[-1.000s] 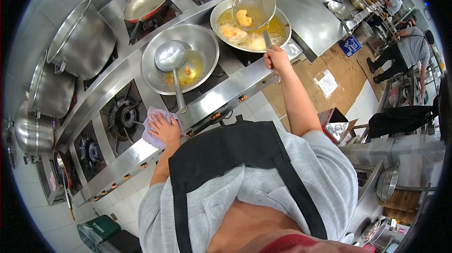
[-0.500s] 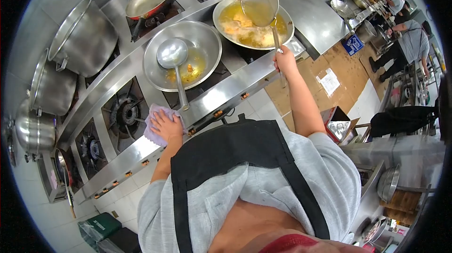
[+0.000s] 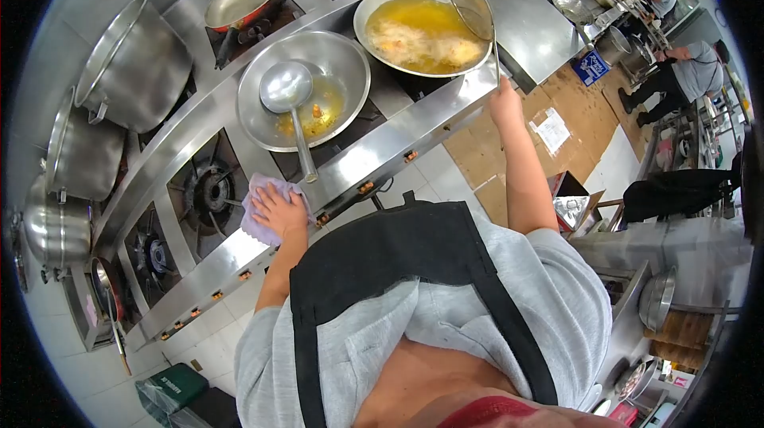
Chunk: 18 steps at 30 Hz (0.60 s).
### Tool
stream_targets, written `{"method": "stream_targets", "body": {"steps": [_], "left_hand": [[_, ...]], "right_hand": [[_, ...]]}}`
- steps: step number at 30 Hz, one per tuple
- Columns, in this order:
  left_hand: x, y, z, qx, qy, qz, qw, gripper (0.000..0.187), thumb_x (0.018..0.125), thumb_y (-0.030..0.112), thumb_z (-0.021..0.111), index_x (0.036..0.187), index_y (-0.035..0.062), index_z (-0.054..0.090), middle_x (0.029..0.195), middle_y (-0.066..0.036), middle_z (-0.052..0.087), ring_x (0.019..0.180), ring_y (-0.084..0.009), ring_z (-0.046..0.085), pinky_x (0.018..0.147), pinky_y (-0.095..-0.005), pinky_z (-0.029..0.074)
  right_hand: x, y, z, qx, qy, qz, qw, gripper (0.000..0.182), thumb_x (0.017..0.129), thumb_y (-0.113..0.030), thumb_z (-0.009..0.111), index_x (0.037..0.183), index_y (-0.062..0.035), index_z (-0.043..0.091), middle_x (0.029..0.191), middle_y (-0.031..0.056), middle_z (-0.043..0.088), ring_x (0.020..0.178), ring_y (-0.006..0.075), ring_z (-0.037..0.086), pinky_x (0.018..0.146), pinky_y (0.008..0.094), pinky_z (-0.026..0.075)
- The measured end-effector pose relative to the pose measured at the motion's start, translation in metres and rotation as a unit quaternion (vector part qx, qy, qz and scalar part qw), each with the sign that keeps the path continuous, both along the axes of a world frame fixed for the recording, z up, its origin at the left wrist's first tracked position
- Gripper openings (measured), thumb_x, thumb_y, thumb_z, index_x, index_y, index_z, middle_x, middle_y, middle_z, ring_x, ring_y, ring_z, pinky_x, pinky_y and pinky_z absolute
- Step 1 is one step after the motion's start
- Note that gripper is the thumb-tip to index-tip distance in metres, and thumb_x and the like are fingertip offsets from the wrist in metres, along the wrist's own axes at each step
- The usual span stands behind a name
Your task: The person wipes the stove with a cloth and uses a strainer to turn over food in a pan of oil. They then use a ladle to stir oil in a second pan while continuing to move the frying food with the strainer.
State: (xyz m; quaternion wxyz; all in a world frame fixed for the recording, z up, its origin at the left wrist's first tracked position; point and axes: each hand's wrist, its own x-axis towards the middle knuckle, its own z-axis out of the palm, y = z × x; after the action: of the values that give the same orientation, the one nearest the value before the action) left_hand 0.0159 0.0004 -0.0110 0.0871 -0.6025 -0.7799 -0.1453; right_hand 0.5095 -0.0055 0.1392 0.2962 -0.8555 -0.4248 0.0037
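Note:
My left hand (image 3: 278, 210) lies flat with its fingers spread on a folded purple cloth (image 3: 253, 230), on the stove's front edge. In my right hand (image 3: 505, 105) is the handle of a round mesh strainer (image 3: 469, 2), tilted over the right side of a wide pan (image 3: 360, 30). Yellow oil (image 3: 410, 14) fills that pan, with pale food (image 3: 418, 46) frothing in its front part. To its left, a steel pan (image 3: 253, 105) holds a little oil with small bits. A ladle (image 3: 286, 84) rests in it, its handle sticking out over the front rim.
Large steel pots (image 3: 139, 66) line the left back. A red frying pan (image 3: 245, 0) sits behind, and burners (image 3: 211, 189) lie uncovered at left. A steel counter (image 3: 529, 30) adjoins on the right. Another person (image 3: 692, 70) stands far right beyond cardboard flooring (image 3: 493, 141).
My right hand has moved right with the strainer, which has swung from above the pan's middle to its right edge. My left hand stays on the cloth.

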Motion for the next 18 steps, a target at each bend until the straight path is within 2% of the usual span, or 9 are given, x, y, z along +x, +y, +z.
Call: {"method": "stream_targets", "body": {"steps": [2,3,5,6,8,9,11,14,18], "left_hand": [[-0.001,-0.002,0.000,0.007,0.006,-0.004,1.000,0.062,0.082,0.042,0.050,0.137,0.0146,0.039,0.145,-0.013,0.032,0.135,-0.0372,0.022,0.106,-0.0599,0.012],[-0.001,-0.002,0.000,0.004,0.008,-0.004,1.000,0.062,0.082,0.042,0.050,0.137,0.0145,0.039,0.145,-0.013,0.032,0.135,-0.0372,0.023,0.106,-0.0600,0.013],[0.000,-0.001,0.001,0.001,0.009,-0.003,1.000,0.062,0.082,0.042,0.050,0.137,0.0144,0.039,0.145,-0.013,0.032,0.135,-0.0372,0.023,0.106,-0.0601,0.013],[-0.001,-0.001,0.001,-0.001,0.009,-0.002,1.000,0.062,0.082,0.042,0.050,0.137,0.0145,0.039,0.145,-0.013,0.033,0.135,-0.0371,0.023,0.106,-0.0600,0.014],[-0.001,-0.001,0.000,-0.002,0.008,-0.001,1.000,0.062,0.082,0.043,0.051,0.137,0.0146,0.039,0.145,-0.013,0.033,0.135,-0.0371,0.024,0.106,-0.0600,0.014],[-0.001,-0.001,-0.001,0.001,0.009,-0.001,1.000,0.062,0.082,0.043,0.051,0.137,0.0148,0.040,0.145,-0.013,0.033,0.135,-0.0370,0.024,0.106,-0.0599,0.014],[-0.001,-0.001,0.001,0.005,0.009,0.000,1.000,0.062,0.082,0.043,0.051,0.137,0.0149,0.040,0.145,-0.013,0.033,0.135,-0.0369,0.024,0.106,-0.0598,0.014],[0.001,-0.001,0.003,-0.003,-0.002,0.003,1.000,0.062,0.082,0.043,0.051,0.137,0.0153,0.040,0.145,-0.012,0.032,0.135,-0.0367,0.024,0.106,-0.0595,0.014],[0.001,-0.001,0.005,-0.003,-0.002,0.003,1.000,0.063,0.082,0.043,0.051,0.137,0.0148,0.039,0.145,-0.013,0.033,0.135,-0.0366,0.023,0.106,-0.0593,0.013]], "right_hand": [[-0.012,-0.006,0.013,-0.042,0.058,-0.022,0.997,0.034,0.085,-0.010,0.045,0.118,-0.0025,0.049,0.099,0.0293,0.059,0.102,0.0439,0.053,0.087,0.0472,0.043],[-0.010,-0.005,0.007,-0.043,0.057,-0.022,0.997,0.034,0.085,-0.010,0.045,0.118,-0.0025,0.049,0.099,0.0293,0.059,0.102,0.0439,0.053,0.087,0.0472,0.043],[-0.012,-0.001,-0.002,-0.027,0.107,-0.009,0.994,0.027,0.083,-0.008,0.044,0.109,0.0009,0.050,0.088,0.0274,0.062,0.081,0.0401,0.062,0.070,0.0460,0.050],[-0.011,0.000,-0.004,-0.027,0.106,-0.009,0.994,0.027,0.083,-0.008,0.044,0.109,0.0009,0.050,0.088,0.0274,0.062,0.081,0.0401,0.062,0.070,0.0460,0.050],[-0.026,-0.004,0.012,-0.008,0.298,-0.002,0.955,0.018,0.084,-0.005,0.041,0.099,-0.0019,0.050,0.067,0.0112,0.055,0.052,0.0197,0.055,0.044,0.0346,0.045],[-0.028,-0.004,0.014,-0.009,0.298,-0.001,0.955,0.018,0.084,-0.005,0.041,0.099,-0.0019,0.050,0.067,0.0112,0.055,0.052,0.0197,0.055,0.044,0.0346,0.045],[-0.032,-0.004,0.016,0.016,0.397,0.019,0.917,0.008,0.084,-0.004,0.040,0.088,-0.0027,0.047,0.065,0.0054,0.051,0.049,0.0124,0.049,0.042,0.0298,0.042],[-0.041,-0.002,0.020,0.035,0.450,0.043,0.891,0.011,0.083,-0.003,0.040,0.089,0.0023,0.047,0.067,0.0088,0.054,0.044,0.0162,0.048,0.038,0.0319,0.041],[-0.050,0.004,0.022,0.068,0.509,0.058,0.856,0.008,0.083,-0.002,0.040,0.087,0.0019,0.046,0.067,0.0082,0.052,0.043,0.0145,0.045,0.037,0.0301,0.039]]}}
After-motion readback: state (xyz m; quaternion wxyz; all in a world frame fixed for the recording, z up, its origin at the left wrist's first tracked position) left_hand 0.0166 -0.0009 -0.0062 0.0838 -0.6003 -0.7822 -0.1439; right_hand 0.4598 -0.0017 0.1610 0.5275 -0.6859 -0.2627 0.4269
